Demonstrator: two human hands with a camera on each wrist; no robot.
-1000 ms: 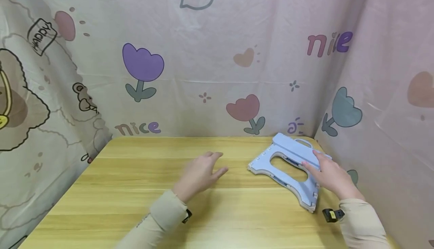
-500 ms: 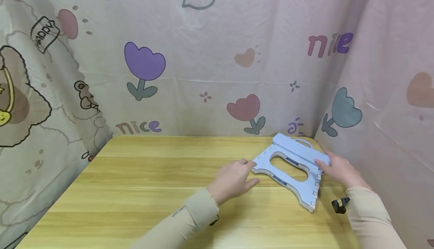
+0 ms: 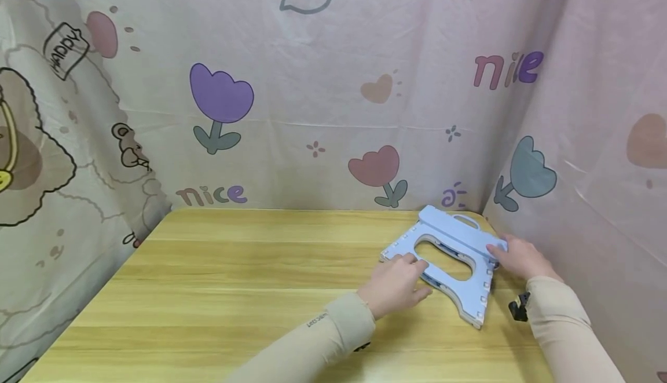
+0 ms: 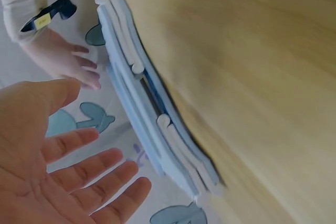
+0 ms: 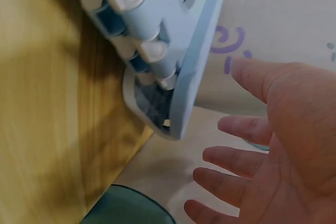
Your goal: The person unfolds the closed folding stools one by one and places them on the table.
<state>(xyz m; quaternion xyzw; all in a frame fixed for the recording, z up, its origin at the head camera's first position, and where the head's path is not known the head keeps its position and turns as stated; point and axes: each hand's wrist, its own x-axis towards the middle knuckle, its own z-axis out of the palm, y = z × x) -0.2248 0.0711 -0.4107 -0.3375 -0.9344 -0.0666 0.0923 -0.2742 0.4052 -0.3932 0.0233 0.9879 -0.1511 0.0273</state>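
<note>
The head view has one folded blue stool [image 3: 458,233] on the right of one wooden table [image 3: 208,290], between left hand [image 3: 395,287] and right hand [image 3: 526,259]; the left wrist view shows five fingers [image 4: 86,171] spread and released, the right wrist view five likewise, near the stool.

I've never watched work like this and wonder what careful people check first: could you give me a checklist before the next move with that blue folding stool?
1. Folding stool folded flat: ok, its layers lie stacked.
2. Stool resting on the table: ok, it lies on its side face.
3. Left hand gripping it: not ok, the fingers are open and hold nothing.
4. Right hand gripping it: not ok, the wrist view shows open fingers apart from the stool's end.
5. Stool wholly inside the table's right edge: cannot tell, that end is partly hidden.
</note>
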